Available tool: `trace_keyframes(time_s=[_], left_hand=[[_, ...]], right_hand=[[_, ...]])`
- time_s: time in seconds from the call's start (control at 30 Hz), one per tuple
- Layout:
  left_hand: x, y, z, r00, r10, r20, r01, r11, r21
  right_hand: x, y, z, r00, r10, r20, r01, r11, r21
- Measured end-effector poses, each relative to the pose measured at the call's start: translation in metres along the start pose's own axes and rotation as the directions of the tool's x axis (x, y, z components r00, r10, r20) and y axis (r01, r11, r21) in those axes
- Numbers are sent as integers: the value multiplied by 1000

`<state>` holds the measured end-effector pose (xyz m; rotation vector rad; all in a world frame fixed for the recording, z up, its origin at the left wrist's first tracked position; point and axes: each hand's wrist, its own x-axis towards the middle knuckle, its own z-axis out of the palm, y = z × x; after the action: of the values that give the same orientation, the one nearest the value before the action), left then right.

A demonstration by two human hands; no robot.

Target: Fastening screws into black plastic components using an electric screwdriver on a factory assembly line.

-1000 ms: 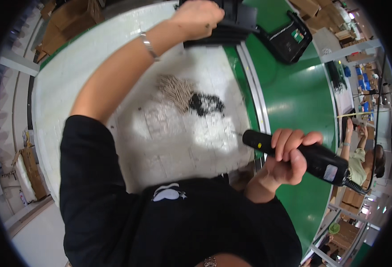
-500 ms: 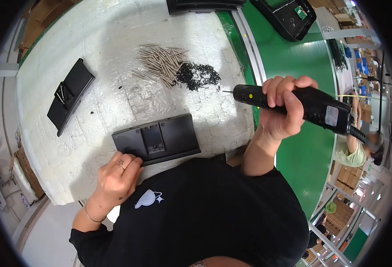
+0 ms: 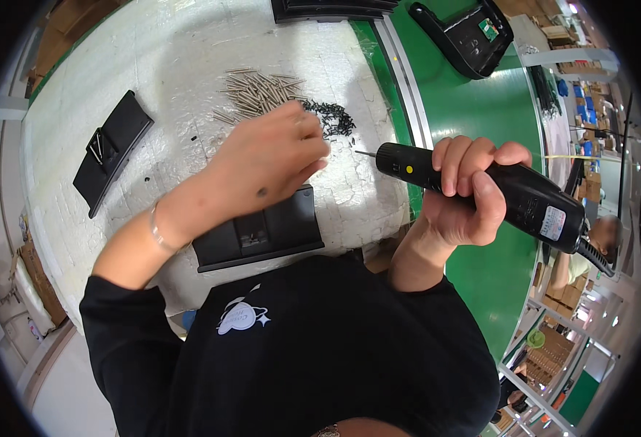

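My right hand (image 3: 468, 200) is wrapped round a black electric screwdriver (image 3: 528, 197), whose thin bit points left over the right side of the worktop. With fingers curled together, my left hand (image 3: 266, 156) hovers between a heap of small black screws (image 3: 340, 120) and a black plastic panel (image 3: 291, 224). Whatever its fingertips hold is too small or hidden to make out. The panel lies close to my body, partly covered by my left hand and forearm; a recess shows in its middle. Beside the screws is a pile of silvery metal pins (image 3: 251, 89), partly behind my hand.
A second black panel (image 3: 132, 116) lies at the left with a few pins in its recess. Black parts (image 3: 328, 9) are at the far edge. On the green surface (image 3: 510, 109) at right rests a black housing (image 3: 466, 44) with a small green circuit board. Another person is at far right.
My left hand has left the near panel's left edge and moved up and right to beside the screw heap. The screwdriver in my right hand has shifted slightly.
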<state>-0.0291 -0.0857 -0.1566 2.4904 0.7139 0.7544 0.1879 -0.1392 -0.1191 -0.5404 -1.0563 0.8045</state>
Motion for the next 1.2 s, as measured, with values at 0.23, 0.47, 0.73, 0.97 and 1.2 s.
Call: trace_keyframes(time_s=[0.23,0.47,0.73,0.97,1.2], left_hand=[[15,-14,22,995,36,90,-37,999,6],[23,-16,30,997,32,74,-31,999,-21],[20,-18,37,994,22,107,-20,1000,-19],[25,-16,41,997,70,-34,-71,997,-36],[14,-10,35,982,26,-186,-50,991,-123]], right_hand=[[-7,22,-6,981,116,-154,-145,970,-196],[1,11,-4,999,25,-32,-23,998,54],[-3,23,-8,989,96,-108,-109,986,-123],[4,-1,5,1000,29,-5,-29,1000,7],[5,-19,9,993,-24,119,11,995,102]])
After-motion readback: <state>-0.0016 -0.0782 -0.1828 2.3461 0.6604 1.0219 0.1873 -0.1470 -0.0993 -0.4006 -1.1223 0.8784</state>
